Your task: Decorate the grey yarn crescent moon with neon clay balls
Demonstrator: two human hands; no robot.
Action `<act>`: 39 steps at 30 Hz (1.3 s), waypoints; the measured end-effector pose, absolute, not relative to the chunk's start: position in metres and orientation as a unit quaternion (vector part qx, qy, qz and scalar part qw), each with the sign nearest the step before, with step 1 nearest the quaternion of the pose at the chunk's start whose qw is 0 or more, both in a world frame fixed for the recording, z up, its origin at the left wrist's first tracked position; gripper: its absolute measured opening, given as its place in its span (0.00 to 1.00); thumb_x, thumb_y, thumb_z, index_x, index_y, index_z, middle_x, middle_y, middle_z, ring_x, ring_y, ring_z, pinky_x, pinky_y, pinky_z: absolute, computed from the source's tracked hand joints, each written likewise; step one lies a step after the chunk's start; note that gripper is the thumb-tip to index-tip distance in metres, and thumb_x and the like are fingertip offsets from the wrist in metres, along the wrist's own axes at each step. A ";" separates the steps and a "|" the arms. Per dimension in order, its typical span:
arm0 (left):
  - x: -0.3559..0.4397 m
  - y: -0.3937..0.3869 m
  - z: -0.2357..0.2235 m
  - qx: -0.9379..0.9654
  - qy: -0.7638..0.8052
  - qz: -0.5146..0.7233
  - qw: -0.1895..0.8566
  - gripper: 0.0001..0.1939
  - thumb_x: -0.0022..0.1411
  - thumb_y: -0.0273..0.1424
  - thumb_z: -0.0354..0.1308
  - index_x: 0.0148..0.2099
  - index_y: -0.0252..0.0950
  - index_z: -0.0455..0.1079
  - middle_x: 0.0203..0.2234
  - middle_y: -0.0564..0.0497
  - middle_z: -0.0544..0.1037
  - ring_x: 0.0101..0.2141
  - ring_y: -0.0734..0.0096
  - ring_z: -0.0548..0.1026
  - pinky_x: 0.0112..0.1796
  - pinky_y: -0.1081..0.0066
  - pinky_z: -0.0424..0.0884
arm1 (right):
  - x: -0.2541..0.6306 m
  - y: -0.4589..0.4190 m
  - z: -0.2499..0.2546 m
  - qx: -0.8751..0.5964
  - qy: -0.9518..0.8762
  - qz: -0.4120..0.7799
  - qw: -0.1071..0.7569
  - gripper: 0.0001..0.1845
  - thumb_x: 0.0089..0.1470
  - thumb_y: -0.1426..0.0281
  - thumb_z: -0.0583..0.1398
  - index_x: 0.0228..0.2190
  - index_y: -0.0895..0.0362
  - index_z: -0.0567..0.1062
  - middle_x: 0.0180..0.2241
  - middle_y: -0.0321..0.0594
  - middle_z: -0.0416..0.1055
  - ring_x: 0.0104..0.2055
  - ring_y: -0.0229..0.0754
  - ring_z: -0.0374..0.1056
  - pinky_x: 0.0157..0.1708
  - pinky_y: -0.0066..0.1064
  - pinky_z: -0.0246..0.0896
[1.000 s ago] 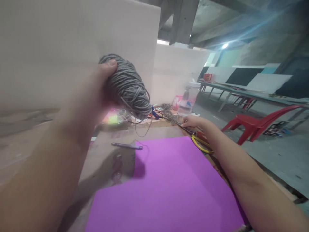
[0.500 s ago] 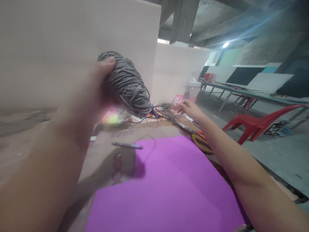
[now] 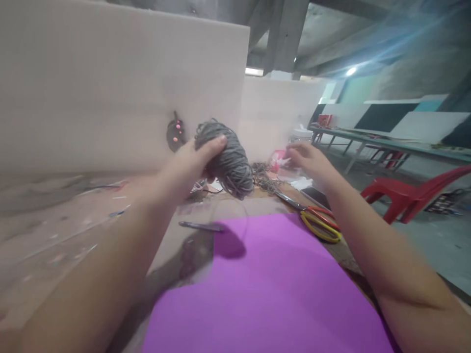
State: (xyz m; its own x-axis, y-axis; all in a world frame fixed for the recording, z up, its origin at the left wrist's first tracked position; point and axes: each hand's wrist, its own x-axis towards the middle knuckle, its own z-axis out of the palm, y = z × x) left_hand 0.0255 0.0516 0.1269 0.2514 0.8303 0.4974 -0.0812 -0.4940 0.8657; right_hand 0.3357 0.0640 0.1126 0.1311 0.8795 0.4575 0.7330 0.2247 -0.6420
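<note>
My left hand (image 3: 202,159) is wrapped around a ball of grey yarn (image 3: 230,159), held tilted above the work surface. A thin strand from the ball loops down by the purple sheet (image 3: 265,284). Across from it, my right hand (image 3: 307,159) is raised with loosely bent fingers, a gap between thumb and forefinger and nothing visible in them. It is nearest to a lidded clear jar (image 3: 302,133) and a pink packet (image 3: 277,159). Beneath the yarn lies a grey pen (image 3: 198,226), beside the sheet's cut-out corner.
Scissors with orange and yellow handles (image 3: 320,225) lie at the sheet's right edge. Behind them sits tangled grey yarn (image 3: 265,179). A dark round piece with pink dots (image 3: 175,133) is at the pale board (image 3: 110,88). A red chair (image 3: 412,196) stands on the right.
My left hand has moved right and down with the yarn ball, uncovering the dark dotted piece. The right hand stays near the jar; the whole view has shifted slightly.
</note>
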 end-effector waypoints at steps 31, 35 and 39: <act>0.022 0.085 0.077 0.838 0.318 0.137 0.421 0.25 0.64 0.53 0.51 0.40 0.36 0.75 0.20 0.56 0.65 0.23 0.74 0.62 0.27 0.73 0.59 | 0.313 0.015 0.156 -0.364 -0.541 0.293 0.699 0.08 0.55 0.62 0.59 0.35 0.52 0.73 0.35 0.39 0.73 0.30 0.40 0.69 0.25 0.30 0.66; 0.006 0.102 0.071 0.825 0.329 0.160 0.430 0.24 0.64 0.52 0.51 0.37 0.35 0.73 0.17 0.58 0.61 0.20 0.75 0.60 0.26 0.74 0.58 | 0.341 0.023 0.158 -0.391 -0.541 0.283 0.689 0.08 0.59 0.64 0.55 0.37 0.50 0.74 0.42 0.40 0.75 0.33 0.41 0.70 0.26 0.31 0.65; 0.010 0.098 0.073 0.801 0.346 0.225 0.433 0.23 0.64 0.53 0.52 0.37 0.36 0.70 0.18 0.58 0.60 0.19 0.77 0.56 0.22 0.75 0.51 | 0.342 0.028 0.152 -0.405 -0.563 0.328 0.642 0.11 0.54 0.64 0.59 0.38 0.54 0.74 0.39 0.43 0.77 0.30 0.41 0.71 0.23 0.30 0.66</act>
